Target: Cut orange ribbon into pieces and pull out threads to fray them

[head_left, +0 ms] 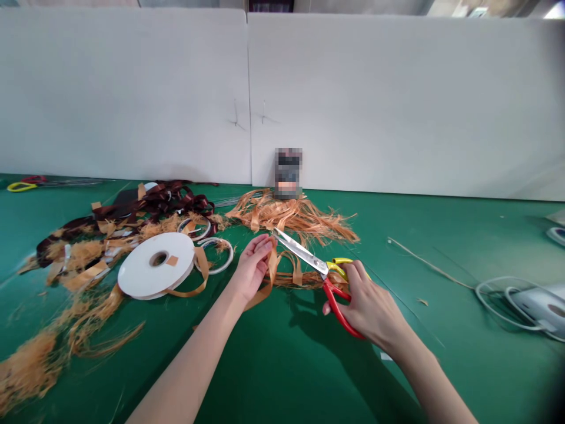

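Green surface (pixel 441 247) littered with ribbon scraps (pixel 291 217), left hand (pixel 252 268) fingers pinching a tan ribbon strip (pixel 272 271), right hand (pixel 371 306) fingers clenched on red-and-yellow scissors (pixel 302 252), blades right alongside, all set for a snip.

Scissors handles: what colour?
The scissors have one red handle and one yellow handle, best seen in the head view.

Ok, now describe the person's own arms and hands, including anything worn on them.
The left forearm and right forearm are bare, with no sleeves in view. The left hand and right hand wear no gloves, and neither wrist shows a watch or bracelet.
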### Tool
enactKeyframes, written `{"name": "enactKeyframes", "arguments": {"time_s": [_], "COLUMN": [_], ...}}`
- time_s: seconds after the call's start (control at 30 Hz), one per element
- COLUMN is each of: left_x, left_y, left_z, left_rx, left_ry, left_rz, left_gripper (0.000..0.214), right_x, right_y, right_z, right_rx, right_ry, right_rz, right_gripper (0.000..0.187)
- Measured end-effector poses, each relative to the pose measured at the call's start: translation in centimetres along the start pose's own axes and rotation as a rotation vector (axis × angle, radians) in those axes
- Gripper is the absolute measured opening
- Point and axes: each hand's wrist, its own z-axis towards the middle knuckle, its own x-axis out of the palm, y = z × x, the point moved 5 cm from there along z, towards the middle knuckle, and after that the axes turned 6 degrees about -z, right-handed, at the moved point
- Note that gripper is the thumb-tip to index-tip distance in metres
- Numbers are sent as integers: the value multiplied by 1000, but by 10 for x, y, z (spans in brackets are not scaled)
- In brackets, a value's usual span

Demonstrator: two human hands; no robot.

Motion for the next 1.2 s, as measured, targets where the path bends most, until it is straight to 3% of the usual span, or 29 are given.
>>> {"name": "enactKeyframes", "arguments": {"time_s": [0.67, 1.2], "left_x": [-3, -4], "left_y": [7, 8], "left_z": [2, 2], "left_rx": [-76, -106], "left_ry": [52, 5], "left_rz": [6, 16], "left_gripper": [24, 24], "right_x": [15, 16], "right_y": [9, -3], "right_z": [2, 2], "right_rx": [-22, -69], "right_ry": [48, -142], "right_rz": [-21, -220], "right_gripper": [28, 44]}}
